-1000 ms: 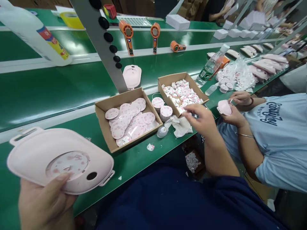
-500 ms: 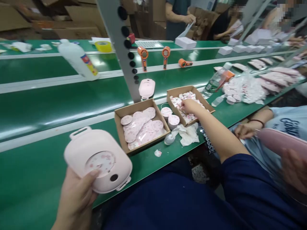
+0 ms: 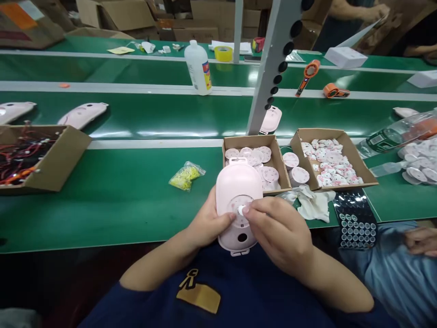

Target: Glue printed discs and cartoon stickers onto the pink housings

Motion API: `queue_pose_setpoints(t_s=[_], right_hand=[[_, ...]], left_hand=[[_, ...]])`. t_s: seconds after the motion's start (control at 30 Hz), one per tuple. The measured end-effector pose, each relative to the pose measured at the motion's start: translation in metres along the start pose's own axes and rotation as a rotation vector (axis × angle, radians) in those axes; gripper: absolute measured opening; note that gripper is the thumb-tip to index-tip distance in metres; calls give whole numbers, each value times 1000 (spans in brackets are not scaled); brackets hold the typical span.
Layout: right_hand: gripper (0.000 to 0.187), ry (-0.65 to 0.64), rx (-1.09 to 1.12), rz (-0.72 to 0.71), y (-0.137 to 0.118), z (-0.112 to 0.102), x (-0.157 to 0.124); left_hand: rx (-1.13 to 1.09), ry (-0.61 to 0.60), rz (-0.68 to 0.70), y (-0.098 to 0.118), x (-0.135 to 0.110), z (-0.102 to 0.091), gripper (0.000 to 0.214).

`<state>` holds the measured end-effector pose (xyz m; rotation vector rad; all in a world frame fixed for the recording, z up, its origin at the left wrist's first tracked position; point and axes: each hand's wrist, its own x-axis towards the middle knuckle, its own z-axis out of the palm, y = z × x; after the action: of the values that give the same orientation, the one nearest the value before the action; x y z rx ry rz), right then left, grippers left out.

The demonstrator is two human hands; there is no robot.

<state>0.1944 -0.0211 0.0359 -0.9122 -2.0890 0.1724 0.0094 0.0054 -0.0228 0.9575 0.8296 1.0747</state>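
My left hand grips a pale pink plastic casing by its left side, thumb on the front. The casing stands tilted toward me, with a patterned round disc in its recess and a dark oval hole below. My right hand pinches a small white piece against the disc's middle; the fingers partly cover it. Just behind is a cardboard box of printed round discs. Right of it, another cardboard box holds small white-and-pink cat-head pieces. Between the boxes stand two stacks of round discs.
A grey post rises beyond the boxes. Left lie a bag of yellow-green bits and a box of wired parts. A white bottle stands farther back. A crumpled cloth and a sticker sheet lie right, beside a co-worker's hand.
My right hand has left the box of cat-head pieces and come to the casing with a small white piece. The casing is now before my chest, upright. The view has turned left.
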Motion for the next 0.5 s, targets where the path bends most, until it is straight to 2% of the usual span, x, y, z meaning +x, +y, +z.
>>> queue_pose_setpoints(t_s=[0.1,0.17,0.5], right_hand=[[23,-56,-156,-127,1,6,-2],[21,-85,-223,-163,-2,6,-2],[26,-151,-245,-151,-3,3,-9]], left_hand=[[-27,-5,18,1,-6,-1,72],[-67,-1,8,1,-10,-3,72],[-143,-29,-19,3,-16,-5,70]])
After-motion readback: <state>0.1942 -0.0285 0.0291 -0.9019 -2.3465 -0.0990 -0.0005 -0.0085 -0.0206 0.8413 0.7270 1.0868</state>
